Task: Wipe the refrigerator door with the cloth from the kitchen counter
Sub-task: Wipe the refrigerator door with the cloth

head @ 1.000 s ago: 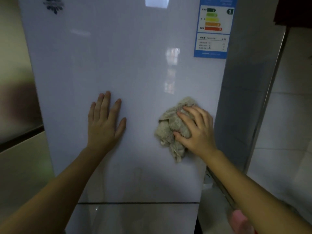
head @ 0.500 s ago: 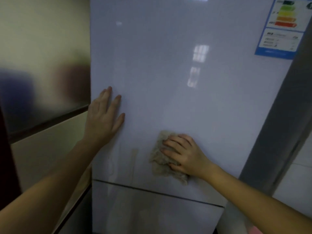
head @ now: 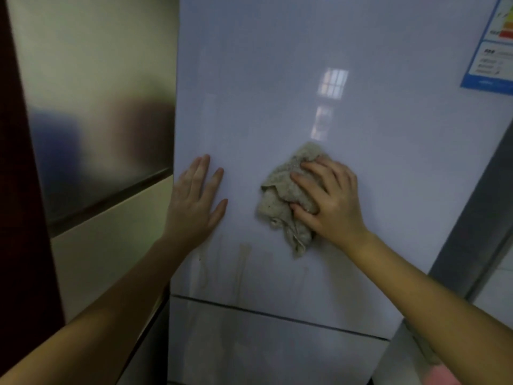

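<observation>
Head view: my right hand (head: 331, 201) presses the crumpled cloth (head: 286, 198) against the fridge door (head: 277, 79), fingers spread over it. My left hand (head: 195, 202) lies flat beside, fingers apart.

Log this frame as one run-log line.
phase: wiping | right hand: pressing cloth on refrigerator door | left hand: flat on door, empty | drip streaks: below cloth, unwiped
</observation>
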